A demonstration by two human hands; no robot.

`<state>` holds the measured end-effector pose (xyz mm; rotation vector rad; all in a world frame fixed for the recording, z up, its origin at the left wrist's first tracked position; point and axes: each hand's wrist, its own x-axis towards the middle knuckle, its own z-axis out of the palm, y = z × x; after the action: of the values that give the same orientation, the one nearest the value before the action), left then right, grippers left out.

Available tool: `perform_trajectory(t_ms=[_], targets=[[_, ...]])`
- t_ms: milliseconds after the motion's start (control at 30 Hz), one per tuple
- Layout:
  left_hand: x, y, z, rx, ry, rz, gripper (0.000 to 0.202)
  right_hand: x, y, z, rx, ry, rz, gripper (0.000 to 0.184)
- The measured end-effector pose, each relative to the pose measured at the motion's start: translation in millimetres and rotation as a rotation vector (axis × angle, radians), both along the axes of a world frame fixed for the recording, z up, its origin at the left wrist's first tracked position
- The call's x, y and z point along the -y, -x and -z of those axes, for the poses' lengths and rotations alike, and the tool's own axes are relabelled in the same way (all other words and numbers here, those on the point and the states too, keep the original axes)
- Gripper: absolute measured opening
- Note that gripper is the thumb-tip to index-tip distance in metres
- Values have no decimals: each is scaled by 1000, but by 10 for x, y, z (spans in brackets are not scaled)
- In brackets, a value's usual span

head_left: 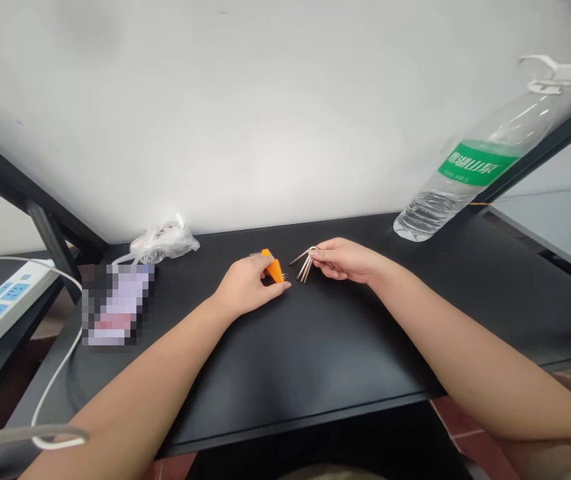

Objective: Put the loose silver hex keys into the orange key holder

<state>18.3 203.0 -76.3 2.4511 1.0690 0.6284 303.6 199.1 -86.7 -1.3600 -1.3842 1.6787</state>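
Above the middle of the black table, my left hand (248,287) is closed around an orange plastic holder (274,269). Short metal tips stick out from both sides of the holder; how many sit inside is hidden by my fingers. Just to the right, my right hand (345,259) pinches several L-shaped hex keys (306,268) near their bends. Their long arms fan out downward and to the left, toward the orange holder. A small gap separates the keys from the holder.
A large water bottle (465,173) with a green label stands at the back right. On the left lie a crumpled plastic bag (163,241) and a pixelated flat object (119,305). A white cable (60,363) runs beside a power strip (3,303). A white wall (275,120) closes the back.
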Motion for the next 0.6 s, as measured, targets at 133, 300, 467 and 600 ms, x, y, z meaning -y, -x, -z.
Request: perform_trajectory(t_ms=[133,300,467,600], targets=[[-1,-2,-7,-12,10,8,35,-8,-36,24,404,-220,-43,50],[-1,-6,0,0,-3,5,35,-38,-45,-22,835,-586,-180,49],[1,-12,-3,-14,-10,-1,36,-78,-56,-4,1060,-604,-217,52],[8,-16,-16,-20,-6,-3,34,-69,-84,-16,1133,-571,-153,53]])
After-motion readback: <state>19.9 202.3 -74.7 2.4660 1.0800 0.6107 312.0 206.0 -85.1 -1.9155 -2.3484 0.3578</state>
